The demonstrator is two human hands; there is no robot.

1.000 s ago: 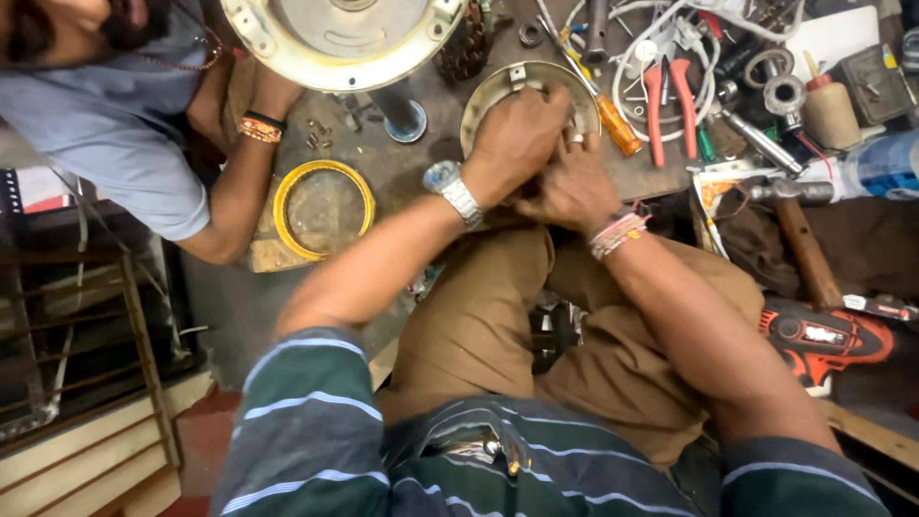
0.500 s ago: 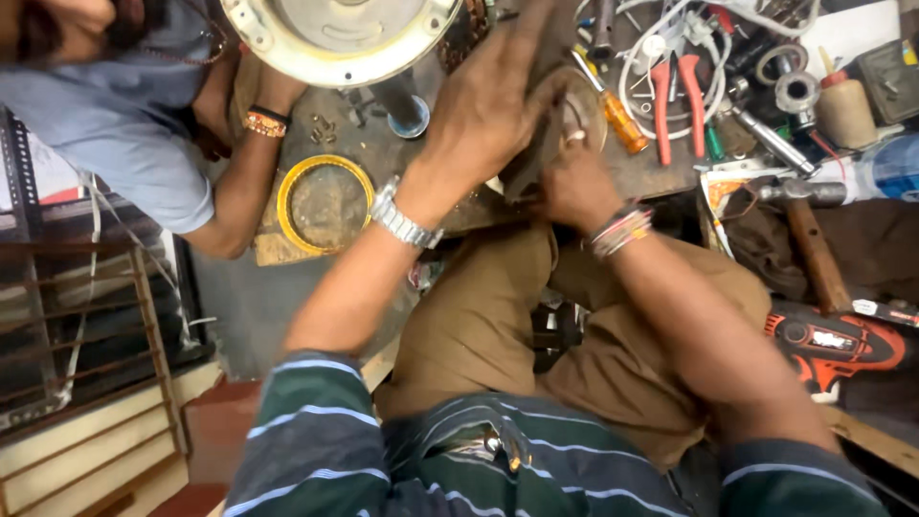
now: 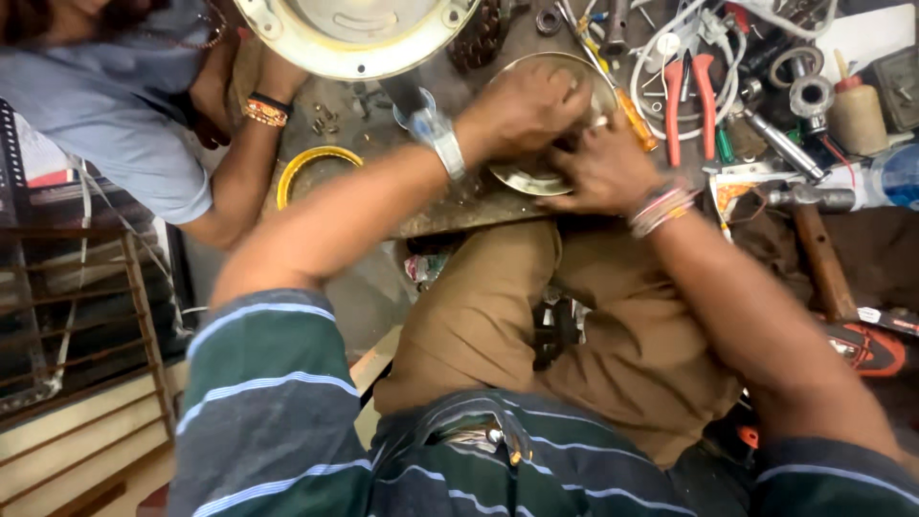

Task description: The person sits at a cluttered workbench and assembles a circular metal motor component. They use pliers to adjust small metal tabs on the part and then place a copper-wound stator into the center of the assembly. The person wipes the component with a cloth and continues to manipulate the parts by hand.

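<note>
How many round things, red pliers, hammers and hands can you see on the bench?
Round metal covers: 2, one under the hands, one big cream one
Yellow ring: 1
Red-handled pliers: 1
Hammer: 1
Worker's own hands: 2, left hand, right hand
Total: 7

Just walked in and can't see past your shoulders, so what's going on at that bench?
A person seated at a cluttered workbench has both hands on a round metal cover: the left hand presses on top, the right hand grips its near edge. Across the bench, another person holds a larger round metal housing. Red-handled pliers and a hammer lie nearby.
</note>
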